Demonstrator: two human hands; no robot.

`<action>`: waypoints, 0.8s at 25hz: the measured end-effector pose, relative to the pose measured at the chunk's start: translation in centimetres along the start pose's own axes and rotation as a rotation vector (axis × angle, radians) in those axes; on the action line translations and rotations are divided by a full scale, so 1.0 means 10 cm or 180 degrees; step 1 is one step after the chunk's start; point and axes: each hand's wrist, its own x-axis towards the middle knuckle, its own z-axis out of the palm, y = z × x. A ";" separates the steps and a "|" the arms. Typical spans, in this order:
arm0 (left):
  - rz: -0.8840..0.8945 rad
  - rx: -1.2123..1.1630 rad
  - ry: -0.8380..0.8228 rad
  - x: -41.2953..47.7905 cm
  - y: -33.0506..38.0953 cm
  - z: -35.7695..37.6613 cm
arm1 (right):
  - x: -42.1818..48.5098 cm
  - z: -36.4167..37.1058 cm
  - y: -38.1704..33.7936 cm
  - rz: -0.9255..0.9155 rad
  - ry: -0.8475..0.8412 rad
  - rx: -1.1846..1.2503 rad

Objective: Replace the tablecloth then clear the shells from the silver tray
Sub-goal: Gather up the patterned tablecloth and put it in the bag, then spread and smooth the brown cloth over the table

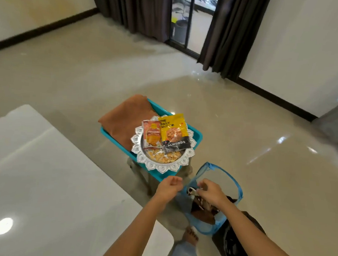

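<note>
The white table [41, 169], filling the view toward 8 o'clock, lay bare, so the cloth swap looked half done. A dark brown cloth [200, 215] sat bundled inside the blue mesh hamper [238, 188] at 5 o'clock, probably the old one. The folded orange-brown tablecloth [124, 120] waited in the teal tray [195, 135] near centre. At its 4 o'clock side rested the silver tray [161, 168], carrying three snack packets and, at its 6 o'clock edge, the shells [162, 157]. The right hand [211, 192] reached into the hamper's mouth with fingers bent; whether it gripped cloth, the rim or nothing could not be told. The left hand [169, 187], at the hamper's 9 o'clock, hung loosely curled with nothing visible in it. The next move likely called for lifting the silver tray aside to free the fresh tablecloth. The support under the teal tray was mostly hidden, a dark object at 5 o'clock was cut off, and a small pale thing by the right fingertips was unreadable.
</note>
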 end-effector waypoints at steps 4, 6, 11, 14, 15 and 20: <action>0.0042 -0.0325 0.0359 0.01 0.22 -0.54 | 0.15 0.03 -0.65 -0.0529 -0.0061 0.0112; 0.0013 -0.0531 0.0562 0.13 0.32 -0.82 | 0.39 0.05 -0.99 -0.0747 -0.0140 0.0104; -0.0237 -0.0933 0.1060 0.82 0.45 -1.44 | 1.30 0.09 -1.72 -0.1131 -0.0511 -0.0090; -0.0502 -0.1296 0.1431 1.27 0.53 -1.78 | 1.92 0.11 -2.04 -0.1316 -0.0621 -0.0315; -0.0591 -0.1390 0.1576 1.45 0.56 -1.91 | 2.13 0.13 -2.15 -0.1381 -0.0642 -0.0342; -0.0829 -0.1094 0.2268 2.07 0.65 -2.53 | 2.88 0.31 -2.50 -0.1455 -0.0736 -0.0416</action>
